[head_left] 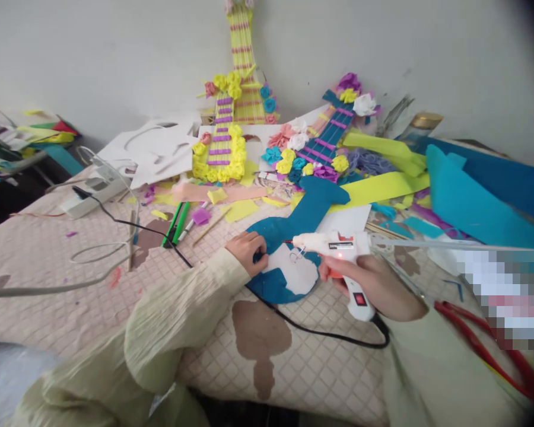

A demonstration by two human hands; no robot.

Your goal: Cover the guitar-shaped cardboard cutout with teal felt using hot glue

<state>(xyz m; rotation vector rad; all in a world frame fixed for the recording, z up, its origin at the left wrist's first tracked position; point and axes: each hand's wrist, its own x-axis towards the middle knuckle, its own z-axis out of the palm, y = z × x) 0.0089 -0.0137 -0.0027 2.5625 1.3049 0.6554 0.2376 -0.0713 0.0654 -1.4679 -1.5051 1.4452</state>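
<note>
A blue guitar-shaped paper cutout [273,228] lies on the table, with a white patch [296,270] bare in its round body. My left hand [249,250] rests at its left edge, fingers curled down onto the blue paper; the fingertips are partly hidden. In my right hand [374,284] is a white hot glue gun [331,244], its index finger near the orange trigger. The gun's nozzle points left over the cutout, close to my left fingers, and a small red light glows on its body. A black cord [320,337] runs from the handle under the cutout.
Finished paper guitars with crepe flowers, one yellow [222,136] and one blue [324,142], lean at the back. A green utility knife [176,225] and wooden stick [211,226] lie left. Red-handled scissors [476,338] sit right. A power strip [95,193] and cords cross the left side.
</note>
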